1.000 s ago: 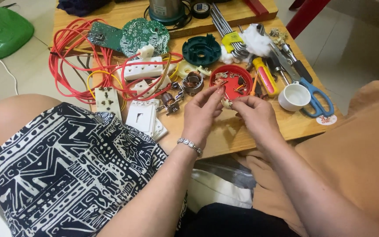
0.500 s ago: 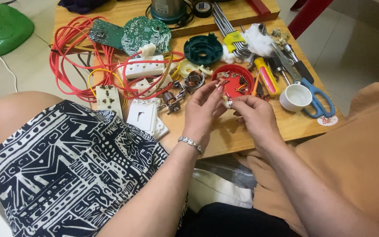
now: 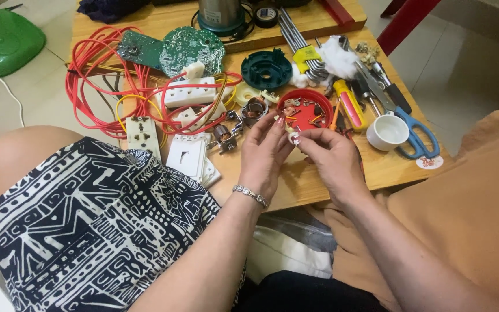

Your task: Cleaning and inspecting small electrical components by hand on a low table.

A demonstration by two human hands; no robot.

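Wooden table (image 3: 342,179) is crowded with parts. A small white part (image 3: 293,137) is pinched between the fingertips of the left hand (image 3: 265,151) and right hand (image 3: 331,157); its form is mostly covered and cannot be made out. Just beyond the fingertips, a red round lid (image 3: 307,110) is seen holding small metal and coloured bits. A white cup (image 3: 387,132), beside the right hand, appears empty.

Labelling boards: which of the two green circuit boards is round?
The right board, round, beside the teal disc. The left board is rectangular, lying on the red wire.
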